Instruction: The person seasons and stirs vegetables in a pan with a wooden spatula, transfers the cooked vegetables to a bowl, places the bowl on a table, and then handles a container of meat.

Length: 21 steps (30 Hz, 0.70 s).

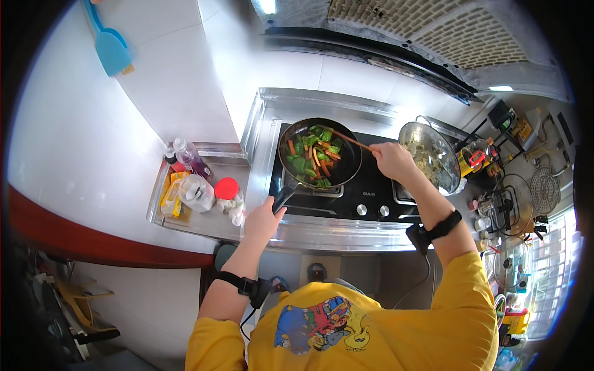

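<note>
My left hand (261, 220) is closed around the black handle (283, 197) of a dark frying pan (349, 171), which sits over the left burner. Green pepper pieces (299, 163) and orange-brown strips (317, 157) lie mixed in the pan. With my right hand (394, 161) I grip a slender brown wooden utensil (350, 140). Its far end reaches over the peppers at the pan's back side, and whether it is a spatula or chopsticks is unclear. Just beyond my right hand, a glass lid (434, 148) covers a second vessel on the right burner.
A black gas cooktop (362, 204) carries two knobs at its front. To the left stand a red-lidded jar (226, 189), a clear canister (197, 192), bottles (191, 157) and yellow packets (172, 197). A range hood (427, 32) hangs above. Utensils and lids crowd the right counter.
</note>
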Available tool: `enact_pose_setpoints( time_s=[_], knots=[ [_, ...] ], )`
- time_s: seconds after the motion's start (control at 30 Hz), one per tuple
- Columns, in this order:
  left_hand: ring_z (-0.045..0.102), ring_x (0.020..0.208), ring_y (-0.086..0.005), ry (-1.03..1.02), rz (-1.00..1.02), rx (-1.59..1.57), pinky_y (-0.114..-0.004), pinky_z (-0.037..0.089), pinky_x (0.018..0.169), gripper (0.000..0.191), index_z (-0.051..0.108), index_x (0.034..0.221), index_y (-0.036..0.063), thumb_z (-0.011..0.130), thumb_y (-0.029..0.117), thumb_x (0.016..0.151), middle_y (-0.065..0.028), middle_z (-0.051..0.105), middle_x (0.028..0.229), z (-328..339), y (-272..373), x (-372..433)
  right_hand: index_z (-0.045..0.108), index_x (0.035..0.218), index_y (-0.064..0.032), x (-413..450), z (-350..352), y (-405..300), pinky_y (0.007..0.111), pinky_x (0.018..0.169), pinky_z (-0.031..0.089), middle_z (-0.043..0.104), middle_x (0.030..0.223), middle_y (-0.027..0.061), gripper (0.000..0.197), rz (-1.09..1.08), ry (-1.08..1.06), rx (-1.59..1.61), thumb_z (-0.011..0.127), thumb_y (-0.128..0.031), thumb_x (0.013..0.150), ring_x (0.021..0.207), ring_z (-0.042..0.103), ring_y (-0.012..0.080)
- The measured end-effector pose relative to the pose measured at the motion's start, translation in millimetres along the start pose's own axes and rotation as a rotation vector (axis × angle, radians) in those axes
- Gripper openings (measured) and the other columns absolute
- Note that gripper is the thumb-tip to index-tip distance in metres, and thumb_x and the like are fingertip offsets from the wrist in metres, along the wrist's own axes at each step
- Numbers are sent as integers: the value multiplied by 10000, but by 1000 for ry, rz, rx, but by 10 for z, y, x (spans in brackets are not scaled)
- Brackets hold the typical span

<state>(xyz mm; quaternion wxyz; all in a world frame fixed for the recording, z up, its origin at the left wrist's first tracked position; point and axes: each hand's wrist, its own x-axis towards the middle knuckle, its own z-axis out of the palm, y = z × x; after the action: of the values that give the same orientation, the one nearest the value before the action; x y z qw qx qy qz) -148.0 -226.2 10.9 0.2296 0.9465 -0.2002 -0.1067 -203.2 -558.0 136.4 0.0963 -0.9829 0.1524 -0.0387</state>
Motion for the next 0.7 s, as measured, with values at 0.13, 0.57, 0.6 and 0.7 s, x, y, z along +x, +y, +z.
enact_pose_setpoints(
  time_s=[0.13, 0.57, 0.6, 0.7],
  knots=[
    [627, 792, -422, -10, 32, -14, -510, 492, 682, 426, 515, 1077, 86, 584, 447, 864, -213, 650, 796, 24, 22, 38, 686, 1036, -160, 155, 439, 160, 464, 792, 512, 663, 878, 197, 271, 14, -13, 103, 475, -210, 873, 860, 637, 384],
    [627, 821, -429, -58, -12, -4, -506, 491, 715, 444, 519, 1091, 85, 590, 456, 857, -220, 655, 824, -47, 56, 36, 665, 1121, -244, 251, 539, 44, 463, 778, 497, 654, 893, 150, 274, -130, -217, 92, 496, -255, 906, 852, 630, 359],
    [628, 853, -435, -82, -42, -22, -503, 490, 752, 461, 525, 1107, 86, 598, 463, 852, -225, 660, 850, -50, 59, 29, 608, 1210, -287, 177, 513, 61, 454, 742, 501, 603, 930, 109, 306, -291, -123, -15, 496, -271, 926, 808, 621, 337],
    [626, 794, -424, -8, 1, 11, -505, 494, 691, 426, 520, 1078, 87, 582, 449, 863, -212, 655, 812, -10, 10, 16, 550, 1268, -316, 59, 224, 89, 436, 698, 504, 543, 946, 89, 351, -369, -249, -209, 503, -249, 927, 795, 614, 314]
  ],
)
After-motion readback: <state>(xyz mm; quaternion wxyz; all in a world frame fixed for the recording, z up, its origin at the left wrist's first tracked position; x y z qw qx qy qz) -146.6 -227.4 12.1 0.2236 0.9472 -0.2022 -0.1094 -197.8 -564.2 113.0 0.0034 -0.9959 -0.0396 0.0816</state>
